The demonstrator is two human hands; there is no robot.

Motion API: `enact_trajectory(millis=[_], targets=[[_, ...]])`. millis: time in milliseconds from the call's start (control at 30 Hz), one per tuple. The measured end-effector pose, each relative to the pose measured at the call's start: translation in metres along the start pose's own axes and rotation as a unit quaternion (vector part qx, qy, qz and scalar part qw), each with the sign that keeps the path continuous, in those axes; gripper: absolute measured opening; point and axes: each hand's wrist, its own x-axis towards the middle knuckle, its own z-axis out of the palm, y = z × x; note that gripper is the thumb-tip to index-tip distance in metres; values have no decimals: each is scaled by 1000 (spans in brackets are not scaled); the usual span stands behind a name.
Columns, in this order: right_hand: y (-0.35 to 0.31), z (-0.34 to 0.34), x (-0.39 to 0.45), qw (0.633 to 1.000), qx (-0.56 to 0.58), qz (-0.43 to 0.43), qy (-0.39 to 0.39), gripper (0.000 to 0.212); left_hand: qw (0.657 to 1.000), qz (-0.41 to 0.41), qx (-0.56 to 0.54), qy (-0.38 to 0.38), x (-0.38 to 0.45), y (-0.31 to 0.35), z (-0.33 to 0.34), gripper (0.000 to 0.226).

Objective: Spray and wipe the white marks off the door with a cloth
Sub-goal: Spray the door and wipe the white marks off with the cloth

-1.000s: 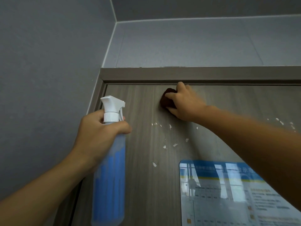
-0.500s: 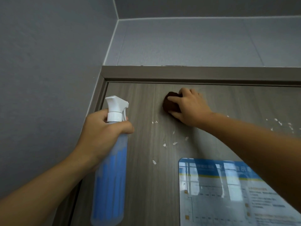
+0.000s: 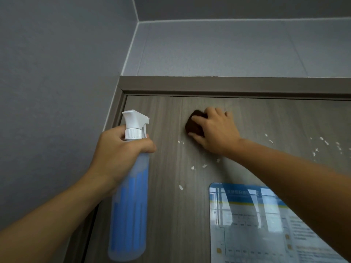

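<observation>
Now you're mid-wipe: your right hand (image 3: 216, 130) presses the dark brown cloth (image 3: 194, 124) onto the grey wood-grain door (image 3: 167, 205) and your left hand (image 3: 121, 150) grips the blue translucent spray bottle (image 3: 131, 205), so sweep next down to the white flecks (image 3: 192, 168) just below the cloth.

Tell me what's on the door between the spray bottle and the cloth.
Head view: mostly bare door between spray bottle and cloth; a couple of small white marks sit just below the cloth.

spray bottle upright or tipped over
Upright: the spray bottle stands vertical, white nozzle on top, gripped near its neck by the left hand beside the door.
</observation>
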Motion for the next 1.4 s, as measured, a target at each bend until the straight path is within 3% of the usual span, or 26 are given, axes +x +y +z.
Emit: enact_trajectory(millis=[100, 300, 400, 467, 567, 633, 767, 900, 1067, 1133, 1200, 1333, 1400], targets=[[-11, 2, 13, 997, 25, 71, 21, 52, 1000, 3, -12, -2, 1, 2, -2, 26], [-38, 1, -22, 987, 50, -144, -49, 58, 1000, -5, -26, -2, 2, 4, -3, 38], [-27, -4, -25, 979, 40, -182, -81, 55, 1000, -10, -26, -1, 0, 5, -4, 38], [-17, -7, -14, 985, 28, -154, -73, 56, 1000, -13, -25, -3, -1, 5, -4, 36], [-8, -12, 11, 998, 13, -21, -52, 56, 1000, -11, -17, 1, -1, 2, -4, 24], [-14, -10, 13, 999, 23, 16, -35, 59, 1000, -9, -8, 4, 0, 0, -4, 21], [-39, 0, -24, 995, 44, -92, -14, 70, 1000, -5, 1, 1, 0, -2, -4, 19], [-32, 6, -42, 984, 25, -173, -30, 63, 1000, -6, 0, 5, 1, -3, -4, 22], [-12, -4, 4, 999, 38, 15, -3, 54, 1000, 0, 8, -4, 0, -5, -2, 23], [-18, -2, 10, 997, 51, 52, 10, 52, 1000, 1, 9, -9, -1, -7, -1, 23], [-30, 2, 0, 998, 63, 6, 9, 54, 1000, 2, 11, -10, -2, -9, 0, 22], [-37, 6, -37, 982, 70, -173, -29, 61, 1000, 1, 7, -17, -3, -12, 0, 21], [-24, 4, -38, 979, 59, -188, -50, 62, 1000, 2, 1, -23, -4, -12, 1, 21]])
